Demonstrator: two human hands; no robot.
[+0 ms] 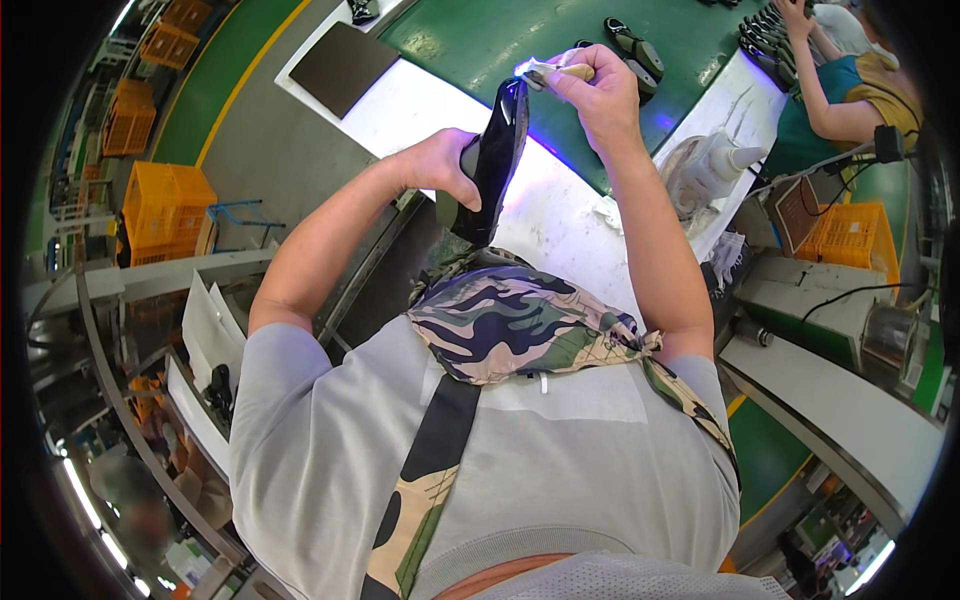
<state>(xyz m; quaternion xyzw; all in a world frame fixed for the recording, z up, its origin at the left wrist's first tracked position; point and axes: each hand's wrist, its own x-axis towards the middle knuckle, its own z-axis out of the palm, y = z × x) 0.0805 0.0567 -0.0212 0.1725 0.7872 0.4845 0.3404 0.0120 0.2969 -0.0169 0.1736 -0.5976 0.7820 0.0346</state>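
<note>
My left hand (437, 168) is closed around the heel end of a glossy black shoe (497, 150), its toe pointing away from me over the white table edge (560, 210). In my right hand (610, 98), the fingers pinch a small tan stick-like tool (577, 71) with a pale, cloth-like end. That end meets the shoe's toe, where a bright blue-violet glow hides the detail. Beyond my right hand, black shoes with grey-green insides (635, 48) lie on the green work surface (470, 35).
A white squeeze bottle (715, 165) stands by my right forearm. A dark square board (343, 68) lies on the table at left. At upper right a co-worker (850, 105) reaches toward a row of black shoes (768, 48). Orange crates (165, 210) stand at left.
</note>
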